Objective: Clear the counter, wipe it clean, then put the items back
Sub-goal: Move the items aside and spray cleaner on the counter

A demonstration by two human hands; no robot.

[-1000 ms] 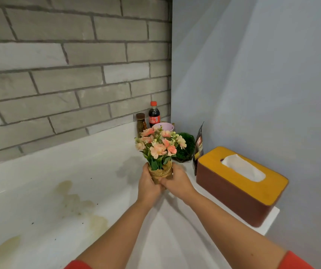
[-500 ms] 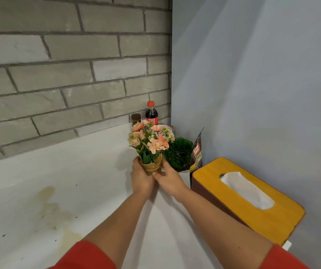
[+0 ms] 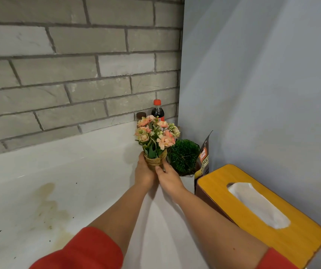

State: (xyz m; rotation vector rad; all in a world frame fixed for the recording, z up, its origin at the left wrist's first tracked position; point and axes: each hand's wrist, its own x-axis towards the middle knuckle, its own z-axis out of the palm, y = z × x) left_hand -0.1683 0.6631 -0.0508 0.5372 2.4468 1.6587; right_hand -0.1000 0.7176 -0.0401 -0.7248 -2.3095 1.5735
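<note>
Burlap-wrapped, the flower pot [image 3: 154,164] stands between your two hands at the back corner of the white counter [image 3: 78,171]. Your left hand [image 3: 145,174] is cupped round its left side, and your right hand [image 3: 168,177] is curled on its front, thumb on the wrap. The base is hidden, so whether it touches the counter cannot be told. Brownish stains [image 3: 47,200] at the left suggest wiping is not yet done. Keep the pot upright and grip the wrap, not the stems. Mind the green plant [image 3: 184,156] just beside it on the right, and the cola bottle [image 3: 158,111] and brown jar [image 3: 141,115] just behind the blooms.
</note>
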